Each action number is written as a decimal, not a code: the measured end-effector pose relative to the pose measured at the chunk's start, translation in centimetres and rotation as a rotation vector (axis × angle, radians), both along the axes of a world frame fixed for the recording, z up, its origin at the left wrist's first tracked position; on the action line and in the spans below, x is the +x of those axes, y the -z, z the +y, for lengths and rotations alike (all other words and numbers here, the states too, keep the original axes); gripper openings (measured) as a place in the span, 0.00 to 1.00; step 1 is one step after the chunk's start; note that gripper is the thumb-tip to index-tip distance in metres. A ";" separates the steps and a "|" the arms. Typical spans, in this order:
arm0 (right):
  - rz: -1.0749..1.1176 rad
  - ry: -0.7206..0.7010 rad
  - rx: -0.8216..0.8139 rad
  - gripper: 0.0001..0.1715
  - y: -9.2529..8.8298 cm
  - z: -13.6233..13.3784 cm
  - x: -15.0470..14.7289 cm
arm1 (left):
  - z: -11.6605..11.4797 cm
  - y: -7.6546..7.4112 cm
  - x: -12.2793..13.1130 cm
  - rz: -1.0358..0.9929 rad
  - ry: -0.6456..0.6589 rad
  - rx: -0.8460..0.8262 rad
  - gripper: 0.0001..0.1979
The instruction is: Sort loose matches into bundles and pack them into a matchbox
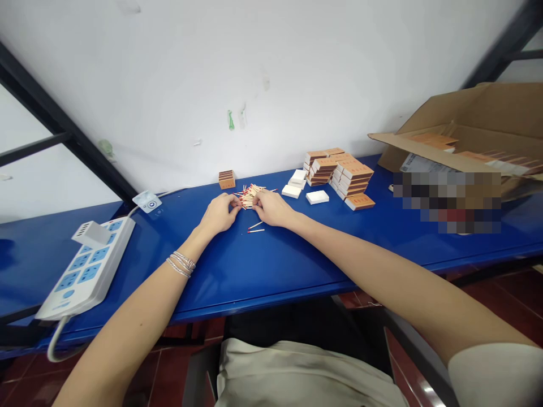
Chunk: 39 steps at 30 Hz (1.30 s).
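Observation:
A loose heap of red-tipped matches (253, 192) lies on the blue table. My left hand (220, 212) is at the heap's left side, thumb and forefinger closed at its edge on some matches. From the right, my right hand (274, 208) pinches at the matches with bent fingers; its fingertips are partly hidden. Two stray matches (255, 230) rest just in front of the heap. Behind it, against the wall, stands a small stack of matchboxes (226, 179). To the right of my right hand lie several white matchbox trays (292, 191).
Stacked orange matchboxes (350, 176) stand right of the trays. An open cardboard carton (424, 113) with more matchboxes is at the far right. At the left lie a white power strip (95, 265) with its cord and a plugged-in adapter. The wall borders the blue table (271, 265) at the back.

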State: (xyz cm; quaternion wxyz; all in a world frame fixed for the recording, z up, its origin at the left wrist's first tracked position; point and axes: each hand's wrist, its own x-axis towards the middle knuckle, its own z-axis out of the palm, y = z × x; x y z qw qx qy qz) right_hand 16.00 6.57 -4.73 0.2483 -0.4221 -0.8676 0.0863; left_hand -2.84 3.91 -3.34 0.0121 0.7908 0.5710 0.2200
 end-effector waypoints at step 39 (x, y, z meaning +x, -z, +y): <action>0.081 -0.083 -0.147 0.06 -1.9 0.5 2.7 | -1.0 -0.3 1.4 -0.183 0.046 -0.086 0.11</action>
